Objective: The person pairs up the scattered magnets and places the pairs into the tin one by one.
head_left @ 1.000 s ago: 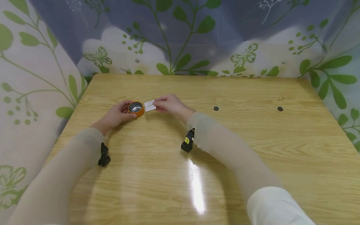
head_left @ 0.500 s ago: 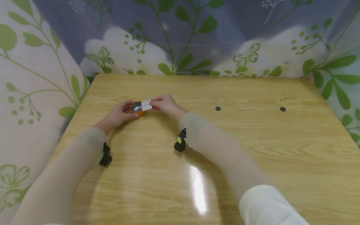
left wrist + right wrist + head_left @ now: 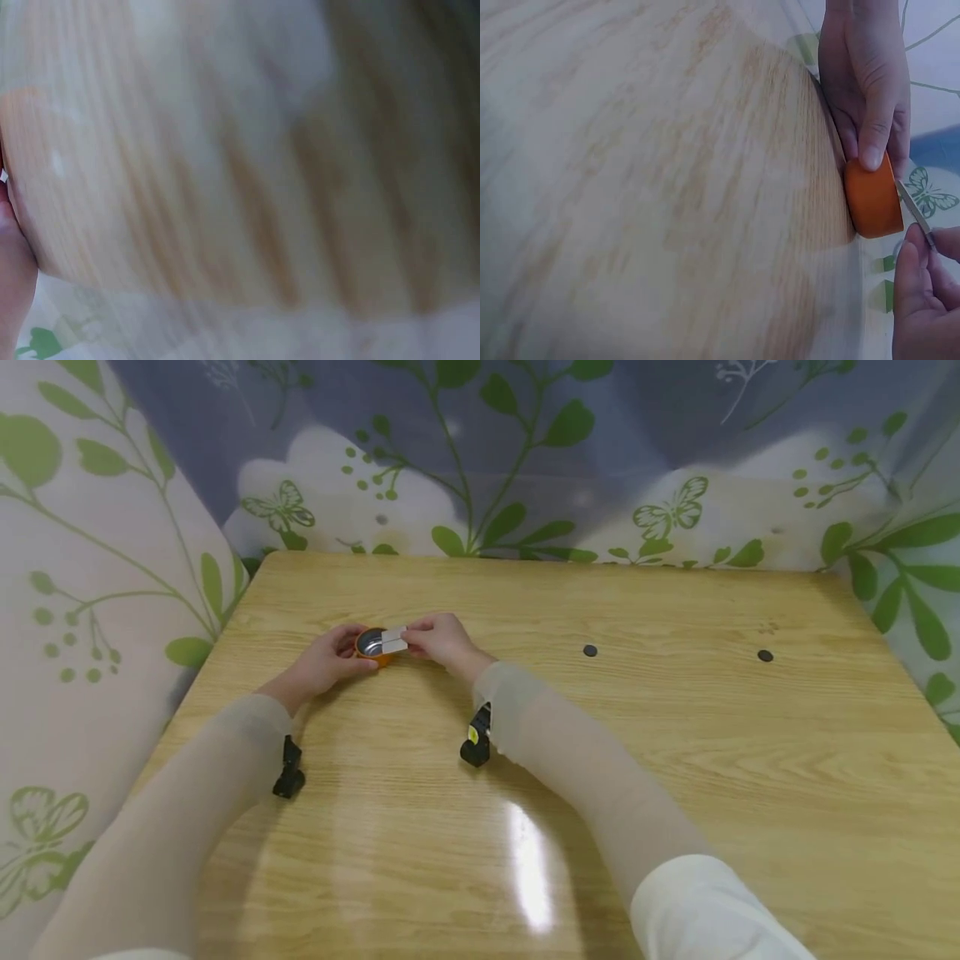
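A small orange round bowl [image 3: 371, 645] with a shiny metal inside rests on the table's left half. My left hand [image 3: 326, 660] grips its left side, the thumb along the near wall and the fingers behind it. Between the thumb and fingers of my right hand [image 3: 446, 639] is a flat white rectangular piece [image 3: 393, 639] with a line across its middle. Its free end overlaps the bowl's right rim in the head view. Seen from the right wrist, the white piece tilts at the bowl's open side. The left wrist view catches only part of a hand [image 3: 13, 277] at its left edge.
Two small dark discs, a nearer one [image 3: 590, 651] and a farther one [image 3: 765, 656], lie to the right on the wooden table [image 3: 675, 743]. A patterned curtain [image 3: 525, 477] rises behind the table's back edge and along its sides.
My right hand has moved left, bringing the white piece from beside the bowl to over its right rim. The left hand keeps its grip on the bowl. The head view has shifted slightly.
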Demonstrator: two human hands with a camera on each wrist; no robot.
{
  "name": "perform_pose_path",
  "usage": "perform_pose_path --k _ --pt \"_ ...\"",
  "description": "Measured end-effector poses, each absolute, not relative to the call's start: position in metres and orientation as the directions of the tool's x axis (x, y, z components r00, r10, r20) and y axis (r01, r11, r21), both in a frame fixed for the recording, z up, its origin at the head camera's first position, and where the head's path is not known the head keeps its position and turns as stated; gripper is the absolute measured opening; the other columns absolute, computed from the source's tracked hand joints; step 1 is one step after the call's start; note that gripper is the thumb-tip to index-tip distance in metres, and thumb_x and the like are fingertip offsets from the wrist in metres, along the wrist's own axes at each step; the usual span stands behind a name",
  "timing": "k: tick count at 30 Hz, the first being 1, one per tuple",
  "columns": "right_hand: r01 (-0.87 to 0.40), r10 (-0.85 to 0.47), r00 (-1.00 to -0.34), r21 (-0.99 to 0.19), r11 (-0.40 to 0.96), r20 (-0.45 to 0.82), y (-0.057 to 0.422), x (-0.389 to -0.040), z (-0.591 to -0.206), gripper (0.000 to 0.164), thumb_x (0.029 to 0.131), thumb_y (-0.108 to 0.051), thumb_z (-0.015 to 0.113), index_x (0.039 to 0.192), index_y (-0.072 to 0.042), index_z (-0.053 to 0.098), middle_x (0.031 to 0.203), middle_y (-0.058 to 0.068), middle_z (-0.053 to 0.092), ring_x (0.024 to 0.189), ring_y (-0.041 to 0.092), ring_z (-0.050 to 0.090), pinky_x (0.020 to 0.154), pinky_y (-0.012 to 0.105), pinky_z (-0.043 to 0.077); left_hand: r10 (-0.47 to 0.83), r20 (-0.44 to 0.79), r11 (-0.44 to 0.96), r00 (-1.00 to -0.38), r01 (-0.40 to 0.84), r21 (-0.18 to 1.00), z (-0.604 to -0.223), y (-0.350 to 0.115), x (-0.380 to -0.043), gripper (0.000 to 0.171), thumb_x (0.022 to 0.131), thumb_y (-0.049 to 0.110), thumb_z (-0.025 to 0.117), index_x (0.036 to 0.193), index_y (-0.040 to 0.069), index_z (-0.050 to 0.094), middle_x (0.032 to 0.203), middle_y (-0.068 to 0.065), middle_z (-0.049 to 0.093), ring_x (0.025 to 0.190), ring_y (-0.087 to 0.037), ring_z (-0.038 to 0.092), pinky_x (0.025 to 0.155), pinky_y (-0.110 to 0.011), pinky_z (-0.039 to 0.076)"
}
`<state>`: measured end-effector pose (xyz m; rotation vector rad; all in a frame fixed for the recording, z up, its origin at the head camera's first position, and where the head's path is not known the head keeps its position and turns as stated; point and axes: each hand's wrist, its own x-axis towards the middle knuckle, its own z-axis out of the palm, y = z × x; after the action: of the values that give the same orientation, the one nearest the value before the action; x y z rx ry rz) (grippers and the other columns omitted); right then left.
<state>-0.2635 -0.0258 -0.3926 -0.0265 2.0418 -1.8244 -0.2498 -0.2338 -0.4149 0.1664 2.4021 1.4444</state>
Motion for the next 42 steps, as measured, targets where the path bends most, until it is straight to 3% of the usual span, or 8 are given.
perform_pose_path --k 14,20,24,28,31,36,42 --pt "0.316 -0.239 -0.914 -0.945 0.086 -0.328 -0.039 -0.265 -0.396 0.028 0.088 -0.001 0.061 0.113 0.012 0.06 0.109 0.024 0.062 0.067 0.011 0.058 0.07 0.022 0.053 0.263 -0.21 0.456 -0.942 -0.07 0.887 -0.419 -0.231 -0.255 0.069 0.085 0.015 0.07 0.14 0.0 0.031 0.142 -0.019 0.035 0.132 -0.031 0.032 0.107 -0.041 0.027" --pt "0.293 -0.212 -0.926 -0.949 0.118 -0.312 -0.04 -0.268 -0.399 0.024 0.086 -0.002 0.064 0.107 0.011 0.063 0.097 0.02 0.066 0.059 0.008 0.058 0.061 0.018 0.052 0.254 -0.186 0.461 -0.949 -0.05 0.886 -0.422 -0.229 -0.255 0.066 0.084 0.015 0.071 0.137 0.0 0.035 0.14 -0.017 0.038 0.13 -0.03 0.035 0.107 -0.041 0.027" --pt "0.201 -0.295 -0.915 -0.946 0.253 -0.274 -0.038 -0.269 -0.399 0.03 0.086 -0.006 0.067 0.112 0.007 0.06 0.1 0.016 0.063 0.071 0.013 0.062 0.067 0.021 0.052 0.268 -0.172 0.467 -0.948 -0.028 0.884 -0.423 -0.229 -0.253 0.064 0.083 0.016 0.072 0.134 -0.001 0.038 0.137 -0.017 0.04 0.129 -0.03 0.036 0.106 -0.042 0.028" --pt "-0.116 -0.453 -0.881 -0.865 0.487 -0.137 -0.035 -0.268 -0.396 0.044 0.084 -0.015 0.071 0.123 -0.002 0.057 0.116 0.012 0.059 0.101 0.018 0.057 0.086 0.024 0.045 0.265 -0.17 0.477 -0.949 -0.024 0.879 -0.423 -0.231 -0.251 0.063 0.084 0.016 0.071 0.135 -0.001 0.037 0.138 -0.018 0.039 0.13 -0.031 0.035 0.106 -0.042 0.027" --pt "-0.271 -0.496 -0.866 -0.772 0.574 -0.065 -0.035 -0.268 -0.393 0.044 0.083 -0.018 0.072 0.124 -0.006 0.059 0.117 0.008 0.06 0.106 0.017 0.053 0.088 0.023 0.041 0.257 -0.166 0.476 -0.952 -0.025 0.879 -0.423 -0.233 -0.25 0.062 0.084 0.015 0.071 0.134 0.0 0.038 0.137 -0.017 0.039 0.13 -0.03 0.035 0.106 -0.042 0.027" --pt "-0.245 -0.481 -0.871 -0.763 0.598 -0.097 -0.037 -0.27 -0.391 0.043 0.083 -0.019 0.073 0.123 -0.008 0.061 0.103 0.008 0.062 0.09 0.016 0.055 0.072 0.021 0.043 0.278 -0.168 0.464 -0.946 -0.021 0.885 -0.42 -0.232 -0.249 0.064 0.085 0.014 0.07 0.136 -0.002 0.036 0.137 -0.019 0.039 0.127 -0.031 0.038 0.105 -0.042 0.03" --pt "-0.154 -0.469 -0.868 -0.808 0.569 -0.165 -0.042 -0.275 -0.39 0.041 0.084 -0.015 0.071 0.123 -0.008 0.061 0.112 0.008 0.062 0.094 0.015 0.055 0.07 0.019 0.045 0.283 -0.177 0.454 -0.943 -0.031 0.89 -0.418 -0.233 -0.248 0.066 0.086 0.012 0.069 0.138 -0.003 0.032 0.14 -0.021 0.035 0.13 -0.032 0.033 0.107 -0.043 0.026"
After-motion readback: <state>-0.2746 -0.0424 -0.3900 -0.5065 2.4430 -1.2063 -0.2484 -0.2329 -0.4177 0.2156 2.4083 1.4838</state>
